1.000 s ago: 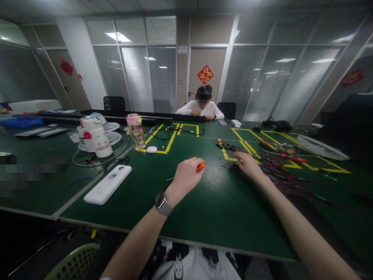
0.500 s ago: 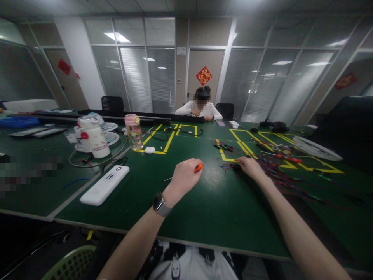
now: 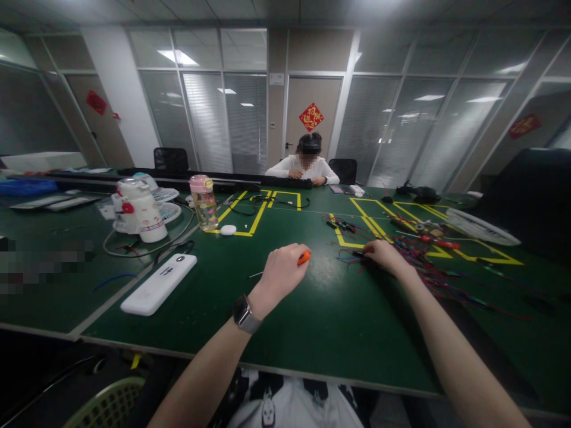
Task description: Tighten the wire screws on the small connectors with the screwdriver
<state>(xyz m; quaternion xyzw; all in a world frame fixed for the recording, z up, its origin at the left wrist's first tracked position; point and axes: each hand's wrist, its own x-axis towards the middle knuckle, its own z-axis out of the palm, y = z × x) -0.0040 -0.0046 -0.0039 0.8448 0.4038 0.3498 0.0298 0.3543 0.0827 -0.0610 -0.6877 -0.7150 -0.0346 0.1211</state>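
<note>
My left hand (image 3: 284,270), with a watch on its wrist, is closed around a screwdriver (image 3: 304,257). The screwdriver's orange handle shows at the thumb side and its thin metal shaft sticks out to the left. Over the table's right half, my right hand (image 3: 384,257) has its fingers closed on a small dark connector with thin wires (image 3: 358,254). Part of that connector is hidden by the fingers. Beside and behind the right hand spreads a tangle of red and dark wires (image 3: 450,286).
A white power bank (image 3: 159,284), a white bottle (image 3: 149,217) and a pink-lidded bottle (image 3: 204,205) stand or lie at left. Yellow tape (image 3: 255,221) marks the green table. A white earbud case (image 3: 228,230) lies mid-table. Another person (image 3: 303,166) sits opposite.
My right hand has shifted slightly right, and the dark connector with its wires now shows more at its fingertips. The left hand keeps its hold on the screwdriver, nearly still.
</note>
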